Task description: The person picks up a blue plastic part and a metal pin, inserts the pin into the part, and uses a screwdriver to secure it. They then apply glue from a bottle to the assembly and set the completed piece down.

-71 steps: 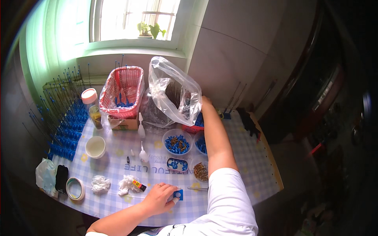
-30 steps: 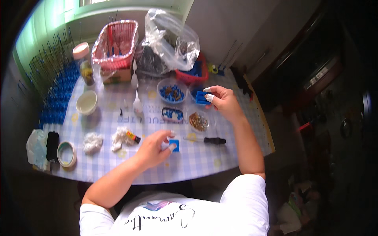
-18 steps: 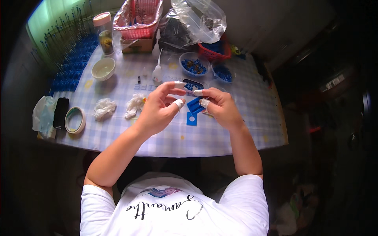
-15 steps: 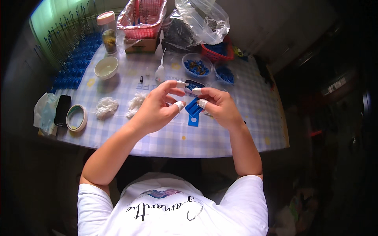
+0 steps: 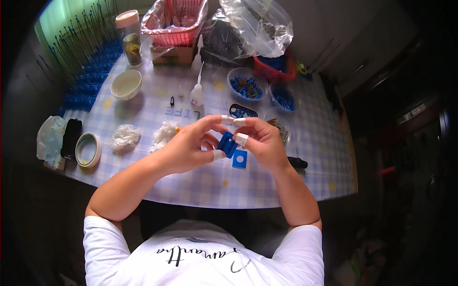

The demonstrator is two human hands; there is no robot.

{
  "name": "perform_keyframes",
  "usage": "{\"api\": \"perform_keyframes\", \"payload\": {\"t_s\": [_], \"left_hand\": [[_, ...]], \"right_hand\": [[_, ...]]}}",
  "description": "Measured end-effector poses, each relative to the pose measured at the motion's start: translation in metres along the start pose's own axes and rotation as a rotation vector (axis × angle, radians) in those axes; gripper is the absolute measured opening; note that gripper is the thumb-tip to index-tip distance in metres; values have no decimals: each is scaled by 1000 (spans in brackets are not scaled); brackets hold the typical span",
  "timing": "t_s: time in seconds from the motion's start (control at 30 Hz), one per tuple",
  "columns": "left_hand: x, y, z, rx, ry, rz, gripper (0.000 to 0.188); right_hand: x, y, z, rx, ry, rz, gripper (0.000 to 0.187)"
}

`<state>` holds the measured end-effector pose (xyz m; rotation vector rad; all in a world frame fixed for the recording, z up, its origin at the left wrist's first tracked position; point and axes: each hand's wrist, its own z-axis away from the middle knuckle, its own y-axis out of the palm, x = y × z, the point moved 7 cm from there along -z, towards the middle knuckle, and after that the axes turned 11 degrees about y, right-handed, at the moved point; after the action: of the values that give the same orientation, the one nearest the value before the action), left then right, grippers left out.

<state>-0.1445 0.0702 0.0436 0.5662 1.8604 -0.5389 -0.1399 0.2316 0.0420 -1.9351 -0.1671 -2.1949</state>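
Note:
A blue rectangular plastic piece [image 5: 227, 145] with raised edges is tilted between my two hands. My left hand [image 5: 191, 143] has its white-taped thumb against the lower end of the piece, its fingers curled behind. On the other side, my right hand [image 5: 265, 145] pinches the upper right edge with taped thumb and fingers. Both index fingertips nearly meet above it. Just below, a flat blue piece with a round white hole [image 5: 240, 160] lies on the checked tablecloth. Beyond the fingers sits a dark oval tray [image 5: 243, 110] of small blue parts.
Bowls of blue and brass parts [image 5: 247, 85] and blue parts [image 5: 283, 97] stand behind, with a squeeze bottle [image 5: 197, 94]. Brass screws [image 5: 279, 128] and a black-handled tool [image 5: 298, 162] lie rightward. Leftward are crumpled tissue [image 5: 126, 138], a tape roll [image 5: 88, 149] and a white bowl [image 5: 126, 85].
My left hand has closed in on the blue piece, which only my right hand held before. The piece has tilted more upright, and the whole view has shifted slightly.

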Motion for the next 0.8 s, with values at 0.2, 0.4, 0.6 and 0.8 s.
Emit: {"api": "perform_keyframes", "payload": {"t_s": [0.2, 0.4, 0.6, 0.8], "left_hand": [[28, 10, 4, -40, -173, 256, 64], [24, 4, 3, -70, -246, 137, 56], [19, -12, 4, -177, -202, -26, 46], [12, -15, 4, -122, -251, -212, 37]], "right_hand": [[-17, -10, 0, -36, 74, -128, 24], [-16, -8, 2, -61, 65, -77, 22], [8, -13, 12, -67, -73, 288, 27], [23, -4, 31, -38, 110, 725, 40]]}}
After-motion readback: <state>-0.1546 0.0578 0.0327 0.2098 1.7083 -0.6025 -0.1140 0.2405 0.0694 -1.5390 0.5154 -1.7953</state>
